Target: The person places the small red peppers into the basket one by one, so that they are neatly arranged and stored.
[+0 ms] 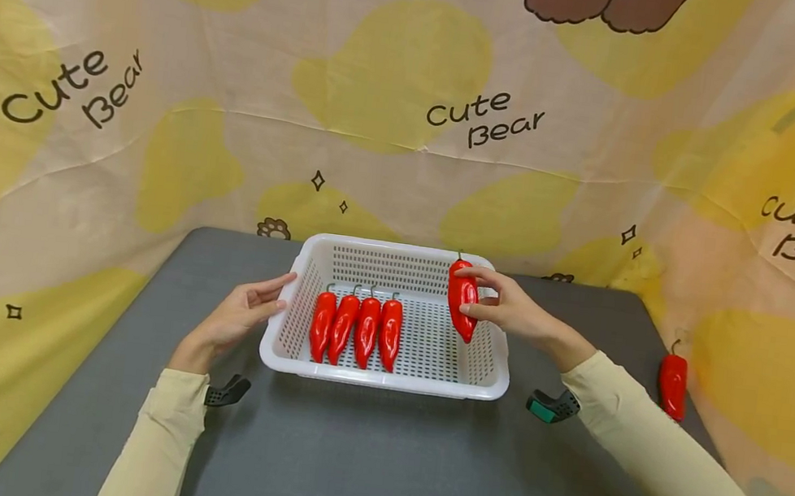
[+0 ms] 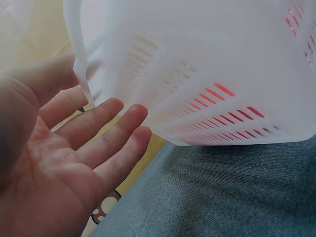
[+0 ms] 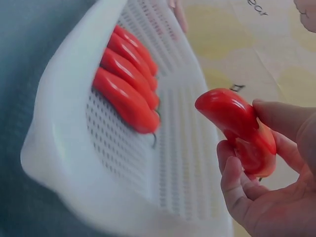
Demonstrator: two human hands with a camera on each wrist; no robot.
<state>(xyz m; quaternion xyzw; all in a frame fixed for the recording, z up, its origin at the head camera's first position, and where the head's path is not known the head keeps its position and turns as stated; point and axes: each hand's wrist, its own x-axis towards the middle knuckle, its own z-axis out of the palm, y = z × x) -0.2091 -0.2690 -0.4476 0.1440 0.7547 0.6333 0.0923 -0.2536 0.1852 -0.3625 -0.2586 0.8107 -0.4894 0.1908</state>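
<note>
My right hand (image 1: 515, 304) pinches a red pepper (image 1: 463, 300) between thumb and fingers, over the right end of a white plastic basket (image 1: 382, 379). The held pepper (image 3: 242, 133) hangs tip down, its stem at the top, apart from the others. Inside the basket's left half, several red peppers (image 1: 366, 333) lie side by side, stems toward the back. At the basket's left rim rests my left hand (image 1: 236, 320). In the left wrist view the fingers of this hand (image 2: 64, 153) are loosely extended, the upper ones partly behind the rim.
Another red pepper (image 1: 673, 384) lies at the right edge of the dark grey table (image 1: 359, 456). A patterned cloth (image 1: 388, 75) rises behind the table and along both sides. Each wrist carries a dark strap device (image 1: 228, 392).
</note>
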